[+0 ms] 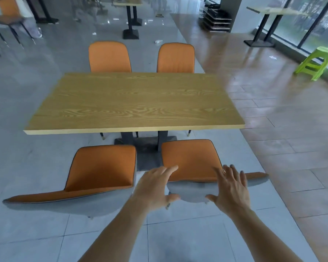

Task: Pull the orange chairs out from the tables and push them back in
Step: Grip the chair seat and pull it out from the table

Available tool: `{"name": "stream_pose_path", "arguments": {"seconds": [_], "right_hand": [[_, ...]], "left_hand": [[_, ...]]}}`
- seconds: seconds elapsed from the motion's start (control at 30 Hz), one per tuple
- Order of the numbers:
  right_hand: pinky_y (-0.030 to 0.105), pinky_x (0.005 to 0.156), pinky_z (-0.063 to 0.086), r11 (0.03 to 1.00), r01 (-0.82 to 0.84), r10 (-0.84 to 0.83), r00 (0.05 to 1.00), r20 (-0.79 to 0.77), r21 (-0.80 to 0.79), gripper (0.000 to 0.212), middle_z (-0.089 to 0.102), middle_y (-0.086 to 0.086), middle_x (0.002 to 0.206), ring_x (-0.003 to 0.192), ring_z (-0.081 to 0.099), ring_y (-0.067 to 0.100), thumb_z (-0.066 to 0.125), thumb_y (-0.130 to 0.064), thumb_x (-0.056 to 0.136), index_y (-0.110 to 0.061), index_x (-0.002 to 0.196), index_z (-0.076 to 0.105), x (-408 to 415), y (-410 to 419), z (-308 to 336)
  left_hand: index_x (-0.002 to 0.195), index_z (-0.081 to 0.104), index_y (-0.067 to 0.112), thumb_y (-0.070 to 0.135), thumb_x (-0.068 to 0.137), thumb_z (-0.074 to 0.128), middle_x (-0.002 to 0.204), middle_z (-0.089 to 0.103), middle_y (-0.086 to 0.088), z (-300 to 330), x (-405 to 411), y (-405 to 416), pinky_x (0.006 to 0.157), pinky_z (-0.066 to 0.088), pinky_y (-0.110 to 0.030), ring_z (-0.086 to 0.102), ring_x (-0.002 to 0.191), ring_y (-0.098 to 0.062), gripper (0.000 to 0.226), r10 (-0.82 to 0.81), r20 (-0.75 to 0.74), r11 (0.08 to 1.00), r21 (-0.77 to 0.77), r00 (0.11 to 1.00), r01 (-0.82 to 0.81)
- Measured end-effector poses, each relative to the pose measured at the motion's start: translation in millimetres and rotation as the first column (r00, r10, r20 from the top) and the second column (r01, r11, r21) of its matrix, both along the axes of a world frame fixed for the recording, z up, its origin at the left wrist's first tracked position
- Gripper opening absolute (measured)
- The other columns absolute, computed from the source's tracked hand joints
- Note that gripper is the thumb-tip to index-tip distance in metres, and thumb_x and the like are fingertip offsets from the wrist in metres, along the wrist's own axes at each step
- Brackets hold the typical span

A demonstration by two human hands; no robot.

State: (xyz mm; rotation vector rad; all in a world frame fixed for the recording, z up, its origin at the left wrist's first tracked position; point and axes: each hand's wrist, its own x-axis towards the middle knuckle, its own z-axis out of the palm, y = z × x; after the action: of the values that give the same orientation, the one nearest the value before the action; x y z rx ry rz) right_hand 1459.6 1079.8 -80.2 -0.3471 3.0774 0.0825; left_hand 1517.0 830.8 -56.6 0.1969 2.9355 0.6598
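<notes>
A wooden table stands in front of me with orange chairs on both long sides. Two far chairs, one on the left and one on the right, are tucked against the far edge. On my side, the near left chair and the near right chair stand out from the table, backrests towards me. My left hand and my right hand hover with spread fingers at the top of the near right chair's backrest, one at each end. Neither hand is closed on it.
A green plastic stool stands by the windows at right. Other tables on black pedestals, one at the back middle and one at the back right, stand behind. Another chair is at the far left. The floor is grey tile, brown tile on the right.
</notes>
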Motion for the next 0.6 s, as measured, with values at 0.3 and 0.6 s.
{"name": "stream_pose_path", "arguments": {"seconds": [0.3,0.6], "right_hand": [[0.043,0.106,0.033,0.994,-0.103,0.087,0.948,0.307,0.039,0.089,0.049,-0.005,0.140,0.130,0.043,0.021,0.077,-0.055,0.075,-0.040,0.148,0.029,-77,123,-14],[0.040,0.069,0.050,0.992,-0.065,0.093,0.960,0.266,-0.111,0.043,0.055,-0.001,0.082,0.083,0.049,0.028,0.061,-0.017,0.081,-0.037,0.119,0.061,-91,119,-52]], "left_hand": [[0.146,0.031,0.034,0.048,0.076,0.079,0.146,0.045,0.007,-50,-60,111,0.111,0.032,-0.044,0.039,0.133,-0.021,0.086,-0.041,0.103,0.992,-0.119,0.994,0.053],[0.127,0.051,0.036,0.007,0.082,0.071,0.094,0.069,0.009,-71,-64,115,0.076,0.056,-0.044,0.065,0.084,-0.019,0.057,0.022,0.039,0.976,-0.216,0.999,-0.013]]}}
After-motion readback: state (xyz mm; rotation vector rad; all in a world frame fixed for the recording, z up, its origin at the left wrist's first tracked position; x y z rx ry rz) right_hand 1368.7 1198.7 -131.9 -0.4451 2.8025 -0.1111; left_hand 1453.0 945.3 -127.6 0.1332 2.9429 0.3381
